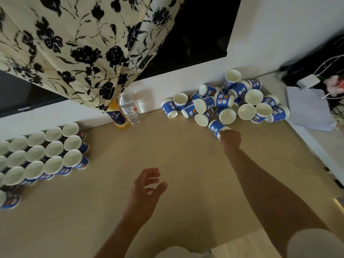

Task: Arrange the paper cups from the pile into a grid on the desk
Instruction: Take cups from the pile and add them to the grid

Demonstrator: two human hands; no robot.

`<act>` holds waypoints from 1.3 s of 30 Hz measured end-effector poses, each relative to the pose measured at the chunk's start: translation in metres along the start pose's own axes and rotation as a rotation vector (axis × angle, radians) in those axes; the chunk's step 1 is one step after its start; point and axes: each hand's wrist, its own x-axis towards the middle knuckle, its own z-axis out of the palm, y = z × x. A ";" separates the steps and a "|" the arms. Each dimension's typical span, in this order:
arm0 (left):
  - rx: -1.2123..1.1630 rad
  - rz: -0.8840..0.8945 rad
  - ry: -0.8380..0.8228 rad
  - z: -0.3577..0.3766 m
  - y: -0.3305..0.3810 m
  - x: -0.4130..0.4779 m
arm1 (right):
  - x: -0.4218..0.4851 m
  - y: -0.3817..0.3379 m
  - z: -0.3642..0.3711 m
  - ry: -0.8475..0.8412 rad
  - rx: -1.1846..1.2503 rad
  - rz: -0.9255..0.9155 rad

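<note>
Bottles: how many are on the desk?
2. A juice bottle stands at the back, its top hidden by the curtain; a water bottle stands just right of it. The curtain could hide more.

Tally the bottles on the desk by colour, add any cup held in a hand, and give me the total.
Orange bottle: 1
Clear bottle: 1
Paper cup held by the right hand: 1
Total: 3
</note>
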 end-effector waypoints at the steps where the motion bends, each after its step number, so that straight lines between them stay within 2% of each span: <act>1: 0.008 0.003 -0.011 0.002 0.000 0.000 | -0.007 0.000 0.000 0.024 -0.056 -0.028; 3: 0.027 0.011 -0.031 0.005 0.001 0.001 | -0.013 0.007 0.000 0.079 -0.001 -0.049; 8: 0.065 0.014 -0.068 0.012 0.000 0.003 | -0.038 0.018 -0.012 0.017 -0.021 -0.126; 10: 0.095 0.024 -0.081 0.014 0.000 0.003 | -0.047 0.021 -0.019 -0.008 -0.074 -0.218; 14: 0.172 0.072 -0.094 0.018 0.004 0.005 | -0.073 0.012 -0.025 -0.117 -0.131 -0.354; 21: 0.426 0.232 -0.055 0.028 0.023 0.029 | -0.127 -0.023 -0.033 -0.427 -0.154 -0.736; 25: 0.429 0.242 -0.071 0.035 0.034 0.044 | -0.158 -0.046 -0.040 -0.639 -0.048 -0.788; 30: 0.321 0.230 -0.011 0.036 0.038 0.048 | -0.168 -0.060 -0.041 -0.766 0.005 -0.803; 32: 0.282 0.213 0.009 0.033 0.038 0.046 | -0.156 -0.064 -0.036 -0.800 0.059 -0.741; 33: 0.259 0.203 0.019 0.030 0.038 0.045 | -0.145 -0.064 -0.032 -0.763 0.093 -0.693; 35: 0.215 0.176 0.032 0.026 0.039 0.041 | -0.108 -0.059 -0.017 -0.542 0.066 -0.639; 37: 0.171 0.143 0.037 0.020 0.039 0.038 | -0.065 -0.051 0.000 -0.285 -0.121 -0.684; 39: 0.145 0.113 0.048 0.014 0.034 0.034 | -0.029 -0.052 0.012 -0.139 -0.378 -0.768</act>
